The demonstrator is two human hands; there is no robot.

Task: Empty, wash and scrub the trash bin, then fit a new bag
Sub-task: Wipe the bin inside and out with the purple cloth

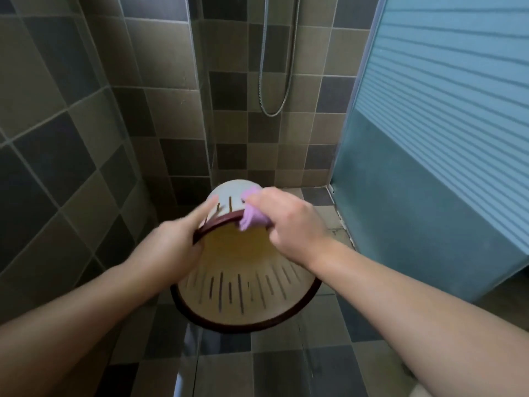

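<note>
A beige trash bin with narrow slits and a dark red rim is tilted, its mouth facing me, above the tiled floor. My left hand grips the rim on the left side, fingers stretched along the outer wall; the hand is blurred. My right hand is closed on a crumpled purple cloth, which is pressed against the upper part of the rim. The bin's inside looks yellowish and nothing shows in it.
Grey and brown tiled walls close in on the left and ahead. A metal shower hose hangs on the back wall behind a glass partition edge. A blue frosted door stands to the right. Tiled floor lies below.
</note>
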